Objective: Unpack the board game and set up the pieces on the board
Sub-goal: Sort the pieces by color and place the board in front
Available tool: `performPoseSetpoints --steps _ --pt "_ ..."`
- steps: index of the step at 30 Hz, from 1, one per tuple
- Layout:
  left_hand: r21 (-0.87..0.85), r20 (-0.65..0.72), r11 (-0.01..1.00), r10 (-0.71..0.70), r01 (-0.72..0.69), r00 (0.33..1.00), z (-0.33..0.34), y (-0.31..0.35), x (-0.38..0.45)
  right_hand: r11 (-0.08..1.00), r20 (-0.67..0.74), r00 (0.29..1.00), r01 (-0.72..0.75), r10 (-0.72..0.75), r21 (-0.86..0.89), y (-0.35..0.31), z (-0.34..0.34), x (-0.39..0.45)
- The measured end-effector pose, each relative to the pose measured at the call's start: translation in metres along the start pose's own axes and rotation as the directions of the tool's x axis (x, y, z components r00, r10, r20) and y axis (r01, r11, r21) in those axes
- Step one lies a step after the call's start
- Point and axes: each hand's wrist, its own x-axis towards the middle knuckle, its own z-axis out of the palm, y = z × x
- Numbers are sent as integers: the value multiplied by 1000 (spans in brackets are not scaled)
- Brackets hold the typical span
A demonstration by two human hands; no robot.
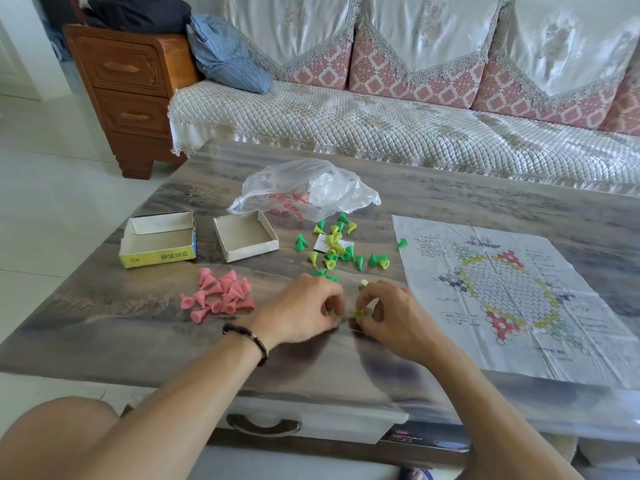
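both hands meet at the near middle of the counter (pixel 138 209): the left hand (pixel 304 311) and the right hand (pixel 388 313) each pinch small yellow-green pieces (pixel 362 312) between curled fingers. pink cone pieces (pixel 218 294) lie heaped to the left, green and yellow cones (pixel 337 245) scattered beyond the hands. paper board (pixel 512 296) lies flat at right, its small print unreadable. open box (pixel 157 239) shows "45", upside down; its tray (pixel 246 237) sits beside it, a plastic bag (pixel 304 188) with red print behind.

Both hands meet low over the table, left hand (pixel 304 311) and right hand (pixel 388 313) curled, fingertips pinching.
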Motion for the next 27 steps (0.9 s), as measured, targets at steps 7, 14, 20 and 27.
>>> performPoseSetpoints --steps 7,14,20,27 --pt "-46 -78 998 -55 51 995 16 7 -7 996 24 998 -66 65 62 4 -6 -21" --pt "-11 -63 1000 -11 11 998 18 14 -4 981 6 998 -62 62 182 4 7 -18" --pt "-67 -24 997 -42 40 999 7 -2 6 977 -24 994 -99 105 191 7 -6 -10" --pt "-63 -286 994 -108 94 952 -15 -24 43 993 -165 981 -85 98 87 6 -6 41"
